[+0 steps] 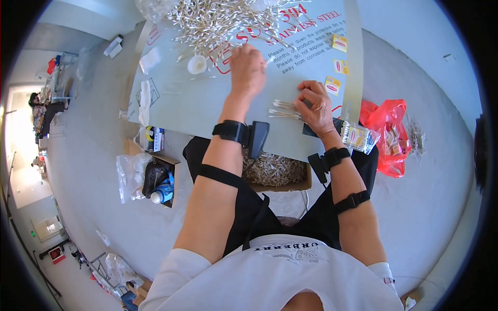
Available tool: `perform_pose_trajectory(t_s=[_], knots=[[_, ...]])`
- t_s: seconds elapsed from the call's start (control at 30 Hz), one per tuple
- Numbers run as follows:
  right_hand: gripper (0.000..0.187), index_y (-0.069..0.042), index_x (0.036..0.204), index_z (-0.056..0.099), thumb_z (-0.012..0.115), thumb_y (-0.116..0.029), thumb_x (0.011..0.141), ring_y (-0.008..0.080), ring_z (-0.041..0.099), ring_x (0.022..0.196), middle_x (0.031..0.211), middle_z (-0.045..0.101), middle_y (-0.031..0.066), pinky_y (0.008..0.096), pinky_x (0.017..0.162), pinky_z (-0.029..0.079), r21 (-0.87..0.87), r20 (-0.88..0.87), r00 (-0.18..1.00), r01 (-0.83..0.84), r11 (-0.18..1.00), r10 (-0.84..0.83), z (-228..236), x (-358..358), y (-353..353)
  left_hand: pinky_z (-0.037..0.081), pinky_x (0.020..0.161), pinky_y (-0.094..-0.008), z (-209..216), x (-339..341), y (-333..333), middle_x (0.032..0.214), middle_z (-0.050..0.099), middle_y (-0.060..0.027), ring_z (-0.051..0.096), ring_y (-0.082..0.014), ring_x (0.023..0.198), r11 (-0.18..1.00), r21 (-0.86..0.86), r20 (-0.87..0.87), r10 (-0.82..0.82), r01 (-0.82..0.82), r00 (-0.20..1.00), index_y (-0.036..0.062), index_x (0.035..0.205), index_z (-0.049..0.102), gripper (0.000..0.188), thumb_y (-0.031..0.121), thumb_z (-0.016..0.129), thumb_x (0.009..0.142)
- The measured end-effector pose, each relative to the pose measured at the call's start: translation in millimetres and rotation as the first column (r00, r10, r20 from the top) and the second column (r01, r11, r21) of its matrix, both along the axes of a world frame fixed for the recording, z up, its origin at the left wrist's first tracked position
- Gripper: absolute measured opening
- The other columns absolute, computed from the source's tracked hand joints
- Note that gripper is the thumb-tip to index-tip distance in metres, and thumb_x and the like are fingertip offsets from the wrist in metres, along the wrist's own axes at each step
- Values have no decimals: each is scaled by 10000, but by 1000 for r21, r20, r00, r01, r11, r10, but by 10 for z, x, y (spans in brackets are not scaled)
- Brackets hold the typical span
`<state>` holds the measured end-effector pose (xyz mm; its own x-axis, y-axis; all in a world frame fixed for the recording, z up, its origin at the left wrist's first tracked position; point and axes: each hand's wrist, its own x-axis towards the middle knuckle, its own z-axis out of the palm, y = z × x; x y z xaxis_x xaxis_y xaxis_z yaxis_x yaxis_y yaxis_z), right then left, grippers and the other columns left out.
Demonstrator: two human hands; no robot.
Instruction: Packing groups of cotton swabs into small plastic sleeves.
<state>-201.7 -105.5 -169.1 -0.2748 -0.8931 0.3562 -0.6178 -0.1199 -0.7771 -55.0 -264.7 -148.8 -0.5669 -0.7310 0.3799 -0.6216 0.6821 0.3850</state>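
A large loose pile of cotton swabs (215, 23) covers the far left of the table. At its near edge is my left hand (248, 70), fingers drawn together and pointing down; what they pinch is hidden. Closer to me on the right, my right hand (315, 108) has its fingers curled over the ends of a small bunch of cotton swabs (282, 110), whose white tips point left. Beside that wrist lies a clear bag packed with swabs (358, 136), with a yellow label inside. A small round white tub (197, 65) stands left of my left hand.
Three yellow cards (341, 66) lie along the table's right side. White tissue pieces (150, 60) are at its left. A red plastic bag (390, 137) sits right of the table, an open carton with a bottle (163, 193) at left. A box of swabs (277, 170) is under the near edge.
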Motion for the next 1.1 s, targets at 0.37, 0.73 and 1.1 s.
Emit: perform_pose_trajectory(t_s=[0.37,0.73,1.1], knots=[[47,24,831,567,596,17,795,265,600,900,1023,612,119,332,791,486,-50,250,963,112,992,-96,-39,12,4,336,1040,-465,-137,-75,762,1277,532,-114,449,-316,1230,988,37,-4,-152,152,988,40,1172,600,402,169,681,800],[77,28,963,575,529,-19,922,188,567,990,1127,596,123,300,871,451,-36,565,798,280,959,-211,-33,243,231,135,1159,-537,-47,169,1472,1543,272,-168,241,-305,1439,971,170,235,-206,169,950,26,1457,325,741,416,589,885],[338,36,1226,561,440,-207,1024,230,445,1285,1387,484,151,320,1077,337,-72,710,665,397,915,-233,-93,367,278,269,1126,-412,-214,98,1155,1460,351,-242,336,-364,1361,924,359,-475,59,132,878,-66,1417,325,573,350,389,1028]])
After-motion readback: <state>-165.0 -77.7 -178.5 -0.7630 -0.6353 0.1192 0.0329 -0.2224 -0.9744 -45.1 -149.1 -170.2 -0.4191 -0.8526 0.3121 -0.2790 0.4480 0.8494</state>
